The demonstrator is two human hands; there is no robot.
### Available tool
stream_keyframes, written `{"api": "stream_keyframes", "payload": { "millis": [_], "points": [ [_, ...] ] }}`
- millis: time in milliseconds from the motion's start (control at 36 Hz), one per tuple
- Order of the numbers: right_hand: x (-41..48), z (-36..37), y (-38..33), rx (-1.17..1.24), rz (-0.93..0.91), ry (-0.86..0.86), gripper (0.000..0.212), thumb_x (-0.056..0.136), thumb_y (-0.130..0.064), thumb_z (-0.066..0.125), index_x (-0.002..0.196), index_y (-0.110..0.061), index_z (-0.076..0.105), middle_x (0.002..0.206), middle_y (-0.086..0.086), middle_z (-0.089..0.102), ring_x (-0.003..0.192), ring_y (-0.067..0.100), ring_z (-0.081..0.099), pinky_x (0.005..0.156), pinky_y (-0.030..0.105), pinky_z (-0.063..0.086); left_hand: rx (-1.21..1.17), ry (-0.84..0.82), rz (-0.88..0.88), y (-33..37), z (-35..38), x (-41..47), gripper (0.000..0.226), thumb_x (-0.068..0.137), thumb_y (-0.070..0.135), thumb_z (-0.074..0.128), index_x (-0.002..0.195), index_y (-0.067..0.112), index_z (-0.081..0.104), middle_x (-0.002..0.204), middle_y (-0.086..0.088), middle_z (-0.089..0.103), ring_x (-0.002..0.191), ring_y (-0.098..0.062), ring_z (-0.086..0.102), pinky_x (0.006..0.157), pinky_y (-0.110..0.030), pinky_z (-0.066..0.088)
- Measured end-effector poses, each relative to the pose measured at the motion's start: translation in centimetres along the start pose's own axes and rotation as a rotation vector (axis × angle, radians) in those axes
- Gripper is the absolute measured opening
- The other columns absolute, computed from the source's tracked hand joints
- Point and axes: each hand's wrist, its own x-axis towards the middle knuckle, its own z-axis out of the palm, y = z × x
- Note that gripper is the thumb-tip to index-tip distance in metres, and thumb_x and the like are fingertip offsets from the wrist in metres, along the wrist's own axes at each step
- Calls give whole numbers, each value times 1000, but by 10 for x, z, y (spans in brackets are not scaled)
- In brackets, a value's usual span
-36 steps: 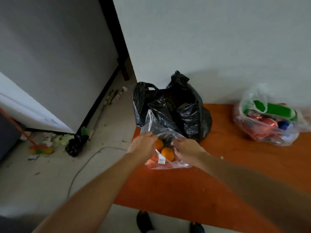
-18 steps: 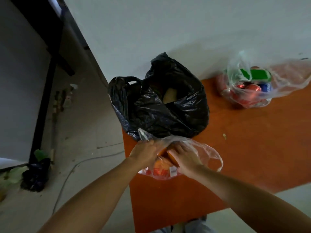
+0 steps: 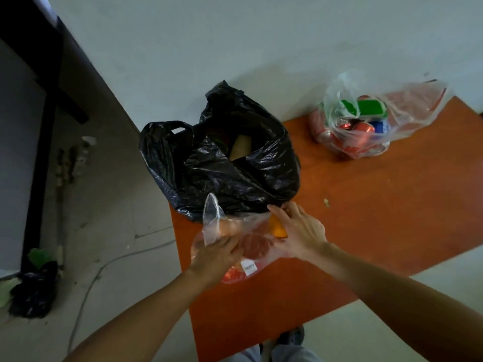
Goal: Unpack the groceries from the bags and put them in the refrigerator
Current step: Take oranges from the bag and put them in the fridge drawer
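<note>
A small clear plastic bag (image 3: 235, 231) with oranges and red print lies on the orange table (image 3: 379, 210) near its left edge. My left hand (image 3: 217, 257) rests on the bag's near left side, its fingers curled into the plastic. My right hand (image 3: 298, 231) is at the bag's right side, fingers around an orange (image 3: 277, 228) that shows beside the plastic. Just behind stands a black plastic bag (image 3: 224, 163), open at the top, with a pale item inside.
A clear bag (image 3: 366, 118) with red cans, a blue can and a green pack sits at the table's far right by the white wall. On the floor to the left lie a cable (image 3: 109, 267), a dark crumpled bag (image 3: 34, 291) and scraps.
The view has swung so the table runs diagonally. My right hand has moved from the bag's mouth to its right side and now holds an orange there.
</note>
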Motion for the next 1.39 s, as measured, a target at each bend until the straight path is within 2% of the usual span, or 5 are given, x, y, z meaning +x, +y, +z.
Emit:
{"api": "stream_keyframes", "payload": {
  "millis": [306,444,528,1056,1389],
  "points": [
    [-1,51,8,-1,56,-210,76,80,-43,71,144,-33,32,133,4,35,115,25,43,74,35,51,-107,-94,70,17,20,-1,51,88,45,64,135,27,54,124,-4,60,110,-24,60,77,-13,45],
    [-8,52,6,11,73,-159,74,85,-38,68,147,-34,27,137,3,33,118,23,41,68,31,37,-117,-139,138,37,23,1,33,98,32,46,125,17,55,121,-3,56,110,-29,57,86,-39,47],
    [-11,53,7,28,88,-136,75,87,-40,67,148,-36,25,138,2,34,119,22,42,67,30,34,-90,-208,140,26,21,3,47,84,6,63,125,21,44,131,-6,46,95,-24,60,60,-33,47],
    [-67,-40,12,412,382,214,63,69,-39,81,122,-26,49,116,1,41,94,29,58,77,39,49,-99,-250,113,11,-130,36,72,76,0,72,131,38,45,121,-5,41,102,-26,52,79,-38,53],
    [-183,-86,79,339,519,352,62,72,-40,77,123,-29,43,111,-3,49,92,19,56,75,36,52,70,20,199,125,-205,61,57,71,33,79,113,23,43,110,-3,48,101,-29,57,70,-36,45]
  ]
}}
